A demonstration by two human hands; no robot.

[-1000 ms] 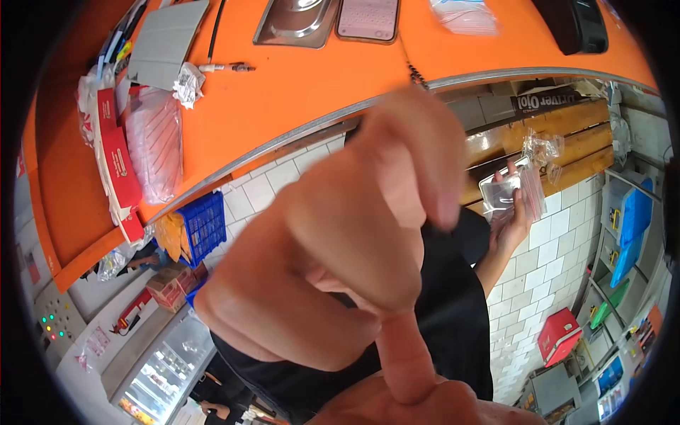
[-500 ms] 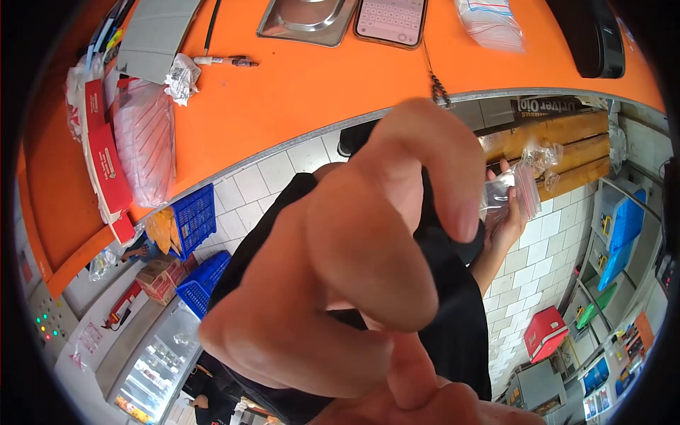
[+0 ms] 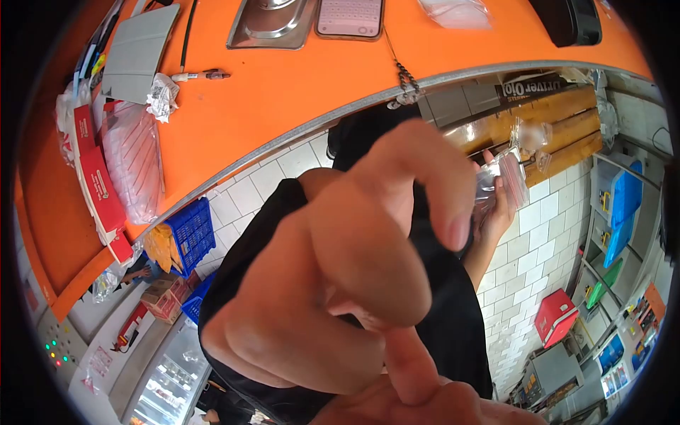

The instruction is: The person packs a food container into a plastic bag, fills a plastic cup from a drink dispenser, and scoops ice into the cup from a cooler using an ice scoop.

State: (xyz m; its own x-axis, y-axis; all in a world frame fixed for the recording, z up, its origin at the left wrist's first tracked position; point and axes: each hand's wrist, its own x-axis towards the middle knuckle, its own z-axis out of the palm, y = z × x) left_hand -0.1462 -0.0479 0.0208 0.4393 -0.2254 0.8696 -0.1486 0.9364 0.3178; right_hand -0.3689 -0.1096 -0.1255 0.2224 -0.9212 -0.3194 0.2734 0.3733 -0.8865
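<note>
Close to the camera, my left hand (image 3: 329,276) fills the middle of the view. Its fingers are loosely bent with gaps between them, and nothing shows in them. One digit reaches down to blurred skin at the bottom edge. Farther off at the right, my right hand (image 3: 500,216) is closed around clear plastic zip bags (image 3: 514,180) with reddish edges. Its fingertips show above and beside the bags; its palm is partly hidden. Black clothing (image 3: 453,304) lies behind both hands.
An orange counter (image 3: 269,92) carries a metal tray (image 3: 273,28), a phone (image 3: 349,20), a pen (image 3: 202,75), crumpled paper (image 3: 163,97), and a bag of packets (image 3: 133,163). Blue crates (image 3: 193,237) stand below left. A wooden bench (image 3: 559,127) and a red box (image 3: 556,317) are right.
The counter and its objects have shifted left in the view. My right hand with the bags appears slightly lower and farther left. My left hand keeps nearly the same pose.
</note>
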